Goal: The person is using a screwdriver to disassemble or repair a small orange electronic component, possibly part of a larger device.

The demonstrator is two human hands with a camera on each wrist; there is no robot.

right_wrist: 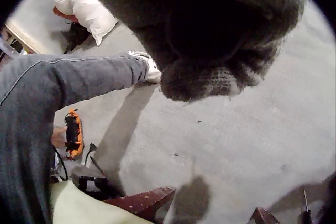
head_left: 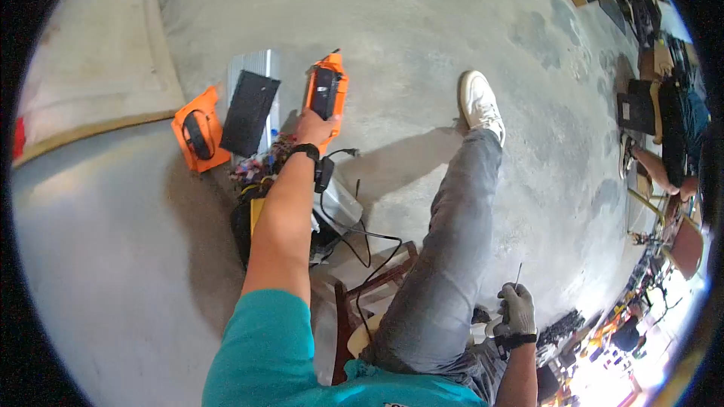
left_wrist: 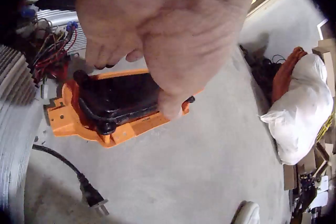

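My bare left hand (head_left: pixel 315 128) grips one end of an orange plastic housing (head_left: pixel 342 90) with a black block (left_wrist: pixel 118 95) set in it. In the left wrist view, the thumb lies on the housing's near edge while the other fingers reach over the far side. Low on the right, my gloved right hand (head_left: pixel 516 310) is curled round a thin-shafted screwdriver (head_left: pixel 519 274), its shaft pointing up and its handle hidden in the fist. Left of the housing lies a second orange piece (head_left: pixel 213 109) with a black oval part, beside a black rectangular panel (head_left: pixel 251 113) on ribbed silver metal (head_left: pixel 271 68).
Tangled wires (head_left: pixel 249 172) sit below the panel. A black power cord with a plug (left_wrist: pixel 94 198) curves near the housing. A wooden stool (head_left: pixel 343 332) stands by my grey-trousered leg (head_left: pixel 460 234). A white sack (left_wrist: pixel 304 108) and cluttered goods lie farther off; another person's arm (head_left: pixel 654 169) shows right.
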